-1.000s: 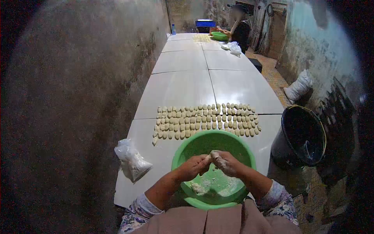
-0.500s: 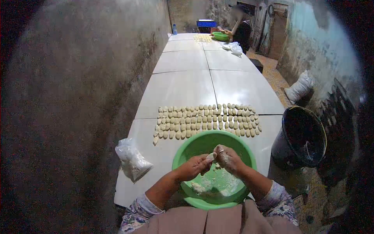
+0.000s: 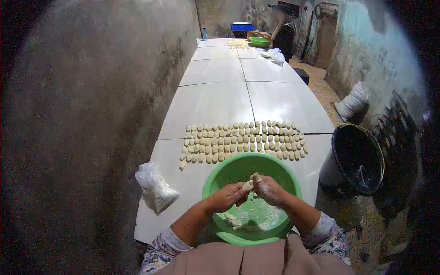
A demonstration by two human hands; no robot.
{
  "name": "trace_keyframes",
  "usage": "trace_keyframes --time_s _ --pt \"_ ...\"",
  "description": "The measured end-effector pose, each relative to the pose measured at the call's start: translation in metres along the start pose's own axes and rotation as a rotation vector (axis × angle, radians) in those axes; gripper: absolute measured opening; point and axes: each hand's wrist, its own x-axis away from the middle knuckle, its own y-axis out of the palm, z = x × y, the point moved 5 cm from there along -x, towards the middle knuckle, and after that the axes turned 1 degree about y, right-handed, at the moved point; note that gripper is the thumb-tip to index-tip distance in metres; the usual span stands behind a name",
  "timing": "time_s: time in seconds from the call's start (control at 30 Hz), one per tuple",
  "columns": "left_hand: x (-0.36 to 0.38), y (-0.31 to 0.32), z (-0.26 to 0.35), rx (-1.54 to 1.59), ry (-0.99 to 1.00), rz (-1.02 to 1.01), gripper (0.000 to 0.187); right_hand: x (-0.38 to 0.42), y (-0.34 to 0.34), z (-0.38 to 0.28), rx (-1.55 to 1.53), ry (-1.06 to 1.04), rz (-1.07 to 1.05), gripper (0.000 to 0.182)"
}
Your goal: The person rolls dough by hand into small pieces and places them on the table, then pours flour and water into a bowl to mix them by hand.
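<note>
Over a green basin (image 3: pixel 214 176) my two hands meet at a small pale piece of dough (image 3: pixel 248 185). My left hand (image 3: pixel 229 196) is closed, pinching the dough between thumb and fingers. My right hand (image 3: pixel 269 189), dusted with flour, has its fingers curled against the dough's other side; whether it also grips dough is hard to see. Loose flour and dough crumbs (image 3: pixel 233 221) lie in the basin below. Just beyond the rim, several rows of small oval dough pieces (image 3: pixel 240 140) are laid out on the white table (image 3: pixel 211 105).
A clear bag of white powder (image 3: pixel 156 188) lies left of the basin. A dark bucket (image 3: pixel 353 158) stands right of the table, with a white sack (image 3: pixel 353 100) by the wall. At the far end a person (image 3: pixel 285 36) stands near another green basin (image 3: pixel 259 42) and a blue crate (image 3: pixel 242 27).
My right hand's fingers have shifted slightly down and closer to the dough in my left hand. The dough rows and basin stay as they were.
</note>
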Motion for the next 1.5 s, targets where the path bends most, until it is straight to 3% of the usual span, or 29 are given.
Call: trace_keyframes --time_s 0.03,0.07,0.17,0.23,0.3,0.37,0.43,0.47,0.5,0.57,0.7,1.1,1.17,1.2,1.27,1.37,1.5 --pt "0.0 0.0 0.001 0.004 -0.046 -0.001 0.039 0.0 -0.002 0.009 -0.049 0.162 0.025 0.056" --pt "-0.001 -0.001 0.001 -0.063 -0.09 0.001 0.042 -0.001 -0.008 0.007 0.153 0.147 0.024 0.058" --pt "0.001 -0.002 -0.001 -0.113 -0.017 -0.005 0.042 -0.002 -0.004 0.022 0.073 0.076 0.098 0.054" --pt "0.0 -0.001 -0.005 -0.079 -0.016 -0.027 0.042 0.003 0.001 0.0 0.097 0.099 0.029 0.047" --pt "0.001 -0.002 -0.005 -0.245 -0.018 -0.053 0.041 0.002 0.004 -0.008 0.136 -0.025 -0.014 0.041" --pt "0.0 -0.003 -0.004 -0.181 -0.027 -0.029 0.041 0.002 0.004 -0.007 0.239 -0.133 0.058 0.038" --pt "0.0 -0.005 -0.001 -0.051 -0.045 0.023 0.042 0.003 0.001 -0.001 -0.109 -0.033 0.016 0.036" --pt "-0.001 -0.007 -0.002 -0.031 -0.106 0.041 0.044 0.003 -0.004 -0.009 0.115 -0.118 -0.086 0.034" --pt "-0.001 -0.009 -0.003 -0.031 -0.105 0.046 0.044 0.005 -0.005 -0.016 0.117 -0.12 -0.091 0.034" --pt "0.0 -0.01 -0.008 0.059 -0.106 0.025 0.047 0.009 -0.007 -0.017 -0.358 0.082 -0.043 0.029" --pt "0.0 -0.008 0.001 0.069 -0.049 -0.001 0.047 0.005 0.0 -0.015 -0.376 0.021 -0.094 0.02" --pt "-0.001 -0.008 -0.014 -0.062 -0.004 -0.022 0.043 0.005 0.011 -0.015 -0.062 -0.023 -0.096 0.024" --pt "0.0 -0.005 -0.005 -0.085 0.017 -0.002 0.043 -0.001 0.01 -0.002 0.107 -0.219 -0.017 0.028" --pt "0.0 -0.004 -0.005 -0.086 0.016 -0.003 0.043 -0.001 0.009 -0.003 0.106 -0.219 -0.016 0.028" --pt "0.0 -0.005 -0.005 -0.086 0.033 0.01 0.043 0.0 0.006 -0.003 0.291 -0.147 0.061 0.032" --pt "-0.002 -0.005 -0.008 -0.051 0.0 0.008 0.04 0.001 0.004 0.0 0.041 -0.06 -0.015 0.034" --pt "0.0 -0.006 -0.007 -0.094 -0.028 0.015 0.038 0.006 0.001 -0.017 0.183 0.103 0.018 0.035"
